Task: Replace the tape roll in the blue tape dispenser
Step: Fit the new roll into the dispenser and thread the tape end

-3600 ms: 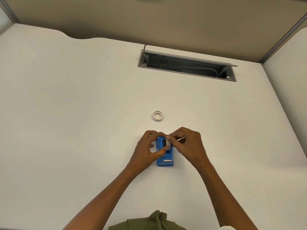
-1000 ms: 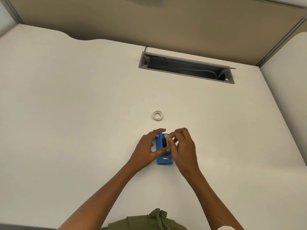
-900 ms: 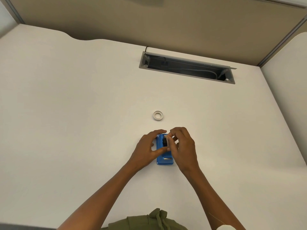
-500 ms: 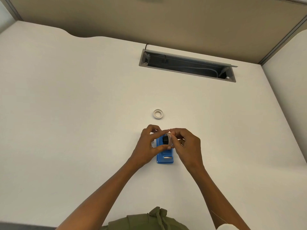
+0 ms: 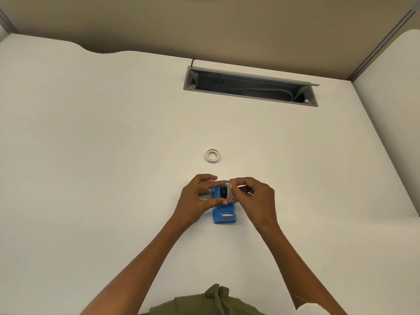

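Note:
The blue tape dispenser (image 5: 224,216) lies on the white desk, its metal cutter toward me. Just above its far half, a clear tape roll (image 5: 229,192) on a black hub (image 5: 223,192) is held on edge between both hands. My left hand (image 5: 200,196) pinches the roll and hub from the left with thumb and fingers. My right hand (image 5: 253,197) grips the roll's right side with its fingertips. The dispenser's far end is hidden behind the roll and fingers. A second white tape ring (image 5: 213,155) lies flat on the desk farther away.
An open grey cable tray (image 5: 250,89) with wires is set into the desk (image 5: 91,155) at the back. A beige partition wall (image 5: 204,26) stands behind the desk. A second desk surface (image 5: 395,92) adjoins on the right.
Both hands have lifted the roll with its black hub up from the dispenser's cradle. The roll now stands on edge between the fingertips; one second ago the hands were pressed lower on the dispenser.

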`<state>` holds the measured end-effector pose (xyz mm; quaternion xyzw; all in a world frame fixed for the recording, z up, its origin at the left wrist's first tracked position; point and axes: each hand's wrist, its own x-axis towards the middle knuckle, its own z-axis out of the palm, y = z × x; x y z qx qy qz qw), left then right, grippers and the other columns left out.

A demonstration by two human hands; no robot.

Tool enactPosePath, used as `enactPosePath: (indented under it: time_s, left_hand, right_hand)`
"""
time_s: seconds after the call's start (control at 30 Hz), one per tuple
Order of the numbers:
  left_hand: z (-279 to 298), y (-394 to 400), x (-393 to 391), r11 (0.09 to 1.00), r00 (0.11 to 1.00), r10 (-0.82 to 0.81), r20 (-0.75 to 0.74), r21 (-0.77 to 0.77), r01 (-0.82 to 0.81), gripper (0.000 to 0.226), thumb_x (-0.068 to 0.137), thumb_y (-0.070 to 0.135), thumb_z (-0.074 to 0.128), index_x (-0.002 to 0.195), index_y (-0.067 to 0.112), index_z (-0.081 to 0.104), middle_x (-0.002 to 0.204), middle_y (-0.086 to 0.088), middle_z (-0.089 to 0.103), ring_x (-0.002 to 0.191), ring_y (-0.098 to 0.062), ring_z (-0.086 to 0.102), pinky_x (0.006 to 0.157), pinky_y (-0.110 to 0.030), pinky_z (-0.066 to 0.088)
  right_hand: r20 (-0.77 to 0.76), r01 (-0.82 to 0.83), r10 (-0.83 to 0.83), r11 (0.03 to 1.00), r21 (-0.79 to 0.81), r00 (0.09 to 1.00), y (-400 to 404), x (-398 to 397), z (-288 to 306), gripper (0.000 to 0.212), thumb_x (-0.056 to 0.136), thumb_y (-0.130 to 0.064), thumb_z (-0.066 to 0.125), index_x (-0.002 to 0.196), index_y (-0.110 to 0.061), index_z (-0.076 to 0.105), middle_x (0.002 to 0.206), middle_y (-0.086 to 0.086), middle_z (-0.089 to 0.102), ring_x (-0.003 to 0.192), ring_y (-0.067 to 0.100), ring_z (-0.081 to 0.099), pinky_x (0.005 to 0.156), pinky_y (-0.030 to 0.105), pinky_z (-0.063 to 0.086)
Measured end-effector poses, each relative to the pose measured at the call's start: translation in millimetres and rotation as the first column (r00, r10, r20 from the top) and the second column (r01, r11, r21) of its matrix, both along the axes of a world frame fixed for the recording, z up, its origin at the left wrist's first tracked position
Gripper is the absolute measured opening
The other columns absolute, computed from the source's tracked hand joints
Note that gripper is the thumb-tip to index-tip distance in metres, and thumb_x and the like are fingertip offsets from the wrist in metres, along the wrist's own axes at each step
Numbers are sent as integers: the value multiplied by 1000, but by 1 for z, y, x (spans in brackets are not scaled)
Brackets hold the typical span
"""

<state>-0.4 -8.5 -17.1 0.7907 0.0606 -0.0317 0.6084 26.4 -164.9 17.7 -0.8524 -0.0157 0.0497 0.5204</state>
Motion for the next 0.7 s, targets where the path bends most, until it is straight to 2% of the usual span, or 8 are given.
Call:
enactPosePath:
  time_s: [0.13, 0.2, 0.27, 0.4, 0.47, 0.53, 0.6, 0.7]
  left_hand:
    - [1, 2, 1, 998, 999, 32, -36, -47, -33, 34, 68, 21, 79, 100, 27, 69, 107, 18, 58, 85, 8, 61, 69, -3, 46]
    - [2, 0, 0, 997, 998, 57, -30, -57, -58, 34, 69, 21, 78, 99, 31, 67, 103, 21, 58, 82, 10, 61, 67, -2, 46]
    - [2, 1, 1, 998, 999, 47, -10, -41, -47, 32, 72, 20, 76, 101, 31, 68, 105, 17, 59, 86, 11, 60, 69, -2, 46]
    - [0, 4, 3, 1000, 1000, 23, 21, 4, -23, 24, 80, 15, 69, 104, 20, 70, 109, 8, 60, 94, 4, 58, 74, -2, 45]
    - [1, 2, 3, 999, 998, 51, 40, 13, -52, 23, 80, 15, 69, 103, 19, 70, 106, 7, 61, 92, 1, 58, 72, -3, 46]
    - [2, -2, 2, 994, 993, 108, 49, -14, -108, 24, 79, 15, 71, 101, 24, 68, 102, 8, 62, 91, 1, 59, 68, -4, 48]
    - [3, -6, 0, 989, 988, 144, 59, -28, -142, 27, 78, 13, 71, 100, 27, 64, 100, 10, 62, 90, 3, 60, 66, -4, 48]
    - [2, -12, -3, 986, 983, 166, 83, -3, -166, 30, 78, 13, 70, 103, 27, 62, 100, 11, 62, 91, 2, 60, 67, -6, 49]
  right_hand:
    - [-42, 32, -30, 999, 38, 999, 0, -1, -1, 9, 81, -20, 68, 90, -21, 71, 79, -11, 67, 71, -4, 64, 61, 2, 47]
    - [-41, 38, -36, 998, 41, 998, 1, 0, 0, 8, 81, -22, 69, 88, -24, 70, 78, -16, 66, 72, -8, 63, 61, 0, 46]
    - [-34, 38, -37, 999, 32, 999, 2, 2, 1, 6, 80, -22, 69, 85, -26, 69, 77, -16, 66, 71, -6, 63, 61, 1, 46]
    - [-52, 41, -41, 999, -1, 998, 2, 6, -2, 8, 80, -20, 70, 87, -17, 71, 85, -3, 70, 76, 11, 67, 70, 19, 56]
    - [-49, 37, -38, 999, -20, 998, 3, 6, -2, 10, 80, -19, 69, 89, -16, 71, 87, -2, 70, 79, 14, 66, 73, 23, 56]
    - [-35, 28, -29, 999, -34, 999, 3, 5, -2, 10, 81, -16, 69, 90, -13, 71, 89, 1, 71, 78, 13, 65, 71, 18, 55]
    - [-9, 18, -18, 998, -55, 1000, 4, 5, -1, 7, 81, -15, 69, 88, -14, 70, 90, 2, 71, 73, 9, 62, 63, 6, 48]
    - [33, -20, 23, 996, -90, 999, 7, 6, 2, 3, 81, -15, 68, 84, -13, 69, 90, 2, 69, 66, 6, 57, 58, 3, 43]
